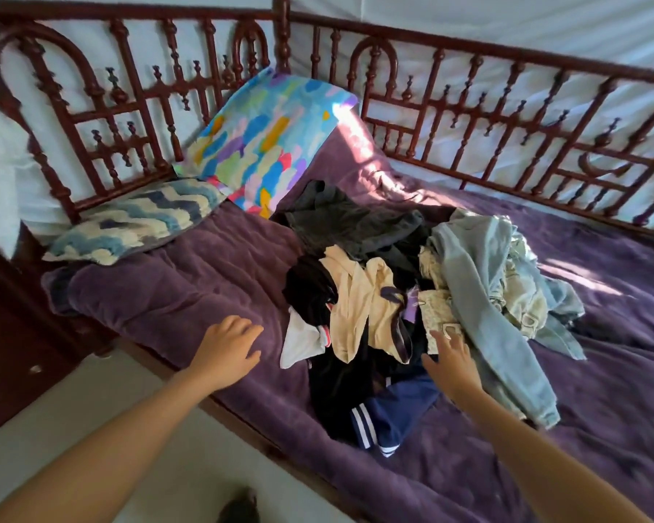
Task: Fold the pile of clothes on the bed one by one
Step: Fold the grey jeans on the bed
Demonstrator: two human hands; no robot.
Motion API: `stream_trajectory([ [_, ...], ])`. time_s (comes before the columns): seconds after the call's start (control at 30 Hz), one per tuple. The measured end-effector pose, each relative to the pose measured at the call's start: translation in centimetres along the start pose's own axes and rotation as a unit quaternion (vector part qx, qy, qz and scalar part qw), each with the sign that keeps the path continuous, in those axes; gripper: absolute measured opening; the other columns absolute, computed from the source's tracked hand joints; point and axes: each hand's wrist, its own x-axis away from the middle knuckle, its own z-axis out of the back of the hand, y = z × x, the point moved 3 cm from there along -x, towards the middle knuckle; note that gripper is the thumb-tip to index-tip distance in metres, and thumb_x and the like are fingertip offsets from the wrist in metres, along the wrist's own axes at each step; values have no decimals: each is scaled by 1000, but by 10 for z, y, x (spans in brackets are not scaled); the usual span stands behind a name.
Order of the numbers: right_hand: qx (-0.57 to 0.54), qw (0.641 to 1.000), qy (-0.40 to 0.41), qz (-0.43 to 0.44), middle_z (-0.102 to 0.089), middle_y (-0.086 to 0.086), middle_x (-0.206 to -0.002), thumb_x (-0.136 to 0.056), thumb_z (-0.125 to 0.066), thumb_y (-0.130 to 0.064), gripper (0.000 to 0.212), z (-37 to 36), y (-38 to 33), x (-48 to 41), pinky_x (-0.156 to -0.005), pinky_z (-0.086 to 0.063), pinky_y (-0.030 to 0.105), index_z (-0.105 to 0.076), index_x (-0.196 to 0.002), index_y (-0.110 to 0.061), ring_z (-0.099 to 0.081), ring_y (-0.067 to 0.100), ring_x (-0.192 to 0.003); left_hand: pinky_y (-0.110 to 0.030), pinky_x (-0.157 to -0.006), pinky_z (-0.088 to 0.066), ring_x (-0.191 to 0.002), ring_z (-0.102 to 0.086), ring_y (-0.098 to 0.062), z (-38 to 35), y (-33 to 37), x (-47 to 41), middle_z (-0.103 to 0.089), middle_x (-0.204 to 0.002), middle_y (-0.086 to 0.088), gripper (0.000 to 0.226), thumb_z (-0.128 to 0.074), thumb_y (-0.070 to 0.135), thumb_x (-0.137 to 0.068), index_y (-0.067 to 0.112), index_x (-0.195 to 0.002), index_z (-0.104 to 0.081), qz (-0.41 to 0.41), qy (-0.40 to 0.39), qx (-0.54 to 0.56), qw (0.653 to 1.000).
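A loose pile of clothes (412, 296) lies in the middle of the bed on a purple blanket (212, 281). In it I see a cream top (363, 311), light blue jeans (487, 296), dark grey and black garments (348, 217), and navy shorts with white stripes (393, 413). My right hand (452, 362) hovers open over the pile's near edge, fingers spread beside the jeans and a pale patterned piece. My left hand (229, 345) is open above the bare blanket, left of the pile, holding nothing.
A multicoloured pillow (265, 141) leans against the dark red carved headboard (102, 107), with a blue wavy-patterned pillow (136, 220) beside it. A carved railing (506, 118) runs along the far side. The bed's near edge and pale floor (91, 428) lie below my left arm.
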Motion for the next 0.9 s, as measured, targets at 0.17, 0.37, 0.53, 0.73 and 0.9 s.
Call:
stream_trajectory([
  [0.17,-37,996,38,-72,-17,12,-153,-95,-49,-30,55,1,-30,-4,-107,-30,39,-29,-144,-19,-21,32,-140,-33,-104,-31,-134,-33,-19,8,-48,-60,-40,-143,2,50,-45,38,-95,20,-140,-39,-14,-32,7,999],
  [0.37,-27,992,-3,-125,-13,11,-154,-95,-46,-29,55,-31,-55,12,-106,-31,38,-25,-145,-21,-21,31,-139,-32,-102,-33,-132,-34,-19,-12,-61,-116,-39,-142,2,49,-41,40,-96,20,-141,-37,-43,-82,18,996],
  [0.53,-22,983,-15,-184,-13,11,-154,-95,-46,-28,54,-26,-26,14,-107,-31,40,-26,-145,-22,-21,30,-139,-34,-99,-34,-129,-37,-23,-44,4,-141,-43,-139,-1,49,-44,37,-94,17,-139,-41,-106,-138,85,981],
  [0.73,-64,970,39,-230,-23,13,-147,-93,-47,-24,47,12,23,-34,-103,-34,40,-37,-138,-16,-29,32,-133,-30,-100,-33,-130,-35,-20,-57,83,-181,-40,-141,0,46,-40,37,-96,17,-138,-40,-183,-167,75,966],
  [0.9,-71,976,15,-208,-18,14,-151,-94,-50,-30,52,20,54,-104,-107,-30,40,-33,-141,-17,-26,33,-135,-30,-101,-33,-130,-34,-19,-65,126,-231,-39,-140,0,46,-38,40,-96,18,-136,-41,-181,-182,78,963],
])
